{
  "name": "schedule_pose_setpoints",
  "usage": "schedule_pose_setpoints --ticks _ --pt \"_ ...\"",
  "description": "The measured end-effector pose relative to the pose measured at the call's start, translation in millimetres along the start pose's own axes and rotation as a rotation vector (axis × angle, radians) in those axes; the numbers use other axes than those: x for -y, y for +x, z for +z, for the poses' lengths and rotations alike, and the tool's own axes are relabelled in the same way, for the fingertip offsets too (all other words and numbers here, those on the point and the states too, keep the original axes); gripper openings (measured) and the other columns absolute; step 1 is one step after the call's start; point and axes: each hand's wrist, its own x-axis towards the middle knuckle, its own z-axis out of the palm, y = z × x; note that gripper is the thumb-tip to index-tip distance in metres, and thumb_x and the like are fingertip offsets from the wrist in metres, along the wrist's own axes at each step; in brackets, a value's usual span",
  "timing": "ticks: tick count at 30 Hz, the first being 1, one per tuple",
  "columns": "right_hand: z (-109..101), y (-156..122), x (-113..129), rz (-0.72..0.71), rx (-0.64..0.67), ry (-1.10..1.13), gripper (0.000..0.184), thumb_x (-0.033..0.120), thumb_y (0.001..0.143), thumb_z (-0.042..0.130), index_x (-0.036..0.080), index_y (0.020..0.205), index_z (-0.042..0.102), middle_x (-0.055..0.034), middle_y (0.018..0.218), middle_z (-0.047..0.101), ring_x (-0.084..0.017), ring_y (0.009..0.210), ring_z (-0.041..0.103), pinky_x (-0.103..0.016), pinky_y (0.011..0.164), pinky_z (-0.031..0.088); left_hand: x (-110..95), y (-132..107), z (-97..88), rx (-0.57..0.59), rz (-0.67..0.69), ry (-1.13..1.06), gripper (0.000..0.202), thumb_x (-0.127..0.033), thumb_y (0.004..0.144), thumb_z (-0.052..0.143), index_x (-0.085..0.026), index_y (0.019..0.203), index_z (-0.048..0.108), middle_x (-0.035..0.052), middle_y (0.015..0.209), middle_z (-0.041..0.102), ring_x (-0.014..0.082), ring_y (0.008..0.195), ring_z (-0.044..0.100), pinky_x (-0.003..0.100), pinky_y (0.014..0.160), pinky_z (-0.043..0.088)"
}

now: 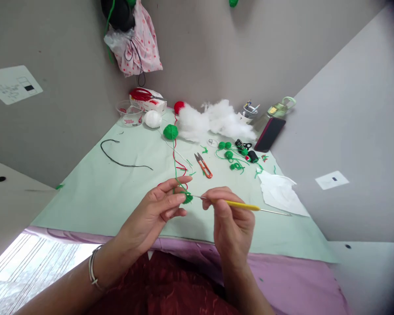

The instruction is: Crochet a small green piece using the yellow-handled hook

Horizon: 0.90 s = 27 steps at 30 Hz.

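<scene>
Between thumb and fingers, my left hand (162, 203) pinches a small green crochet piece (188, 198). Green yarn runs from it over my raised left index finger and back to a green yarn ball (170, 131). My right hand (231, 218) grips a crochet hook (241, 204) by its yellow handle, like a pen. The hook's thin metal tip points left and meets the right edge of the green piece; whether it sits inside a stitch is too small to tell. Just beyond the hands lie orange thread snips (204, 166), blades pointing away.
White stuffing (213, 120) is heaped at the back, beside a red yarn ball (179, 107) and a white one (153, 118). Several small green crocheted balls (229, 155) lie right of the snips. A phone (270, 134) leans on a bottle (282, 107); crumpled white paper (279, 190) lies right.
</scene>
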Motion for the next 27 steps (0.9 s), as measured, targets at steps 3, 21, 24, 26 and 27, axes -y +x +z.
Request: schedule_pose_setpoints --ticks 3,21,24,26,27 --pt "3.0 1.4 -0.4 0.057 0.048 0.037 0.018 0.023 0.103 0.067 0.03 0.101 0.084 -0.0029 0.095 0.081 -0.019 0.087 0.07 -0.034 0.077 0.057 3.2 -2.2 3.1 -0.005 0.071 0.134 0.036 -0.03 0.081 0.091 -0.031 0.117 0.086 -0.0011 0.096 0.069 0.006 0.065 0.048 0.023 0.075 0.056" --pt "-1.5 -11.6 -0.4 -0.336 0.177 -0.419 0.03 0.01 0.103 0.056 0.026 0.123 0.073 -0.0067 0.104 0.08 -0.02 0.093 0.074 -0.036 0.08 0.062 6.0 -8.4 6.6 -0.126 0.265 0.302 0.037 -0.029 0.08 0.092 -0.029 0.116 0.084 -0.0022 0.086 0.064 0.0113 0.073 0.055 0.023 0.074 0.051" --pt "1.0 -15.9 -6.5 -0.517 0.148 -0.581 0.035 0.009 0.099 0.065 0.026 0.128 0.075 -0.0106 0.11 0.079 -0.024 0.098 0.074 -0.037 0.08 0.063 6.2 -7.0 6.4 -0.072 0.123 0.146 0.046 -0.032 0.078 0.095 -0.027 0.122 0.082 -0.0035 0.08 0.062 0.0088 0.066 0.049 0.023 0.072 0.051" --pt "1.6 -15.2 -7.3 -0.449 0.103 -0.501 0.035 0.009 0.1 0.063 0.028 0.126 0.077 -0.0098 0.111 0.079 -0.024 0.098 0.075 -0.038 0.08 0.063 4.2 -4.9 4.3 -0.029 -0.008 0.036 0.046 -0.033 0.079 0.094 -0.023 0.122 0.083 -0.0066 0.07 0.054 0.0061 0.057 0.038 0.024 0.073 0.053" --pt "1.7 -13.5 -6.5 -0.368 0.071 -0.411 0.033 0.01 0.101 0.061 0.029 0.123 0.077 -0.0082 0.107 0.08 -0.023 0.095 0.074 -0.037 0.078 0.062 2.7 -4.0 3.1 -0.022 -0.042 0.001 0.043 -0.032 0.08 0.093 -0.021 0.12 0.083 -0.0082 0.066 0.049 0.005 0.055 0.031 0.024 0.073 0.054"
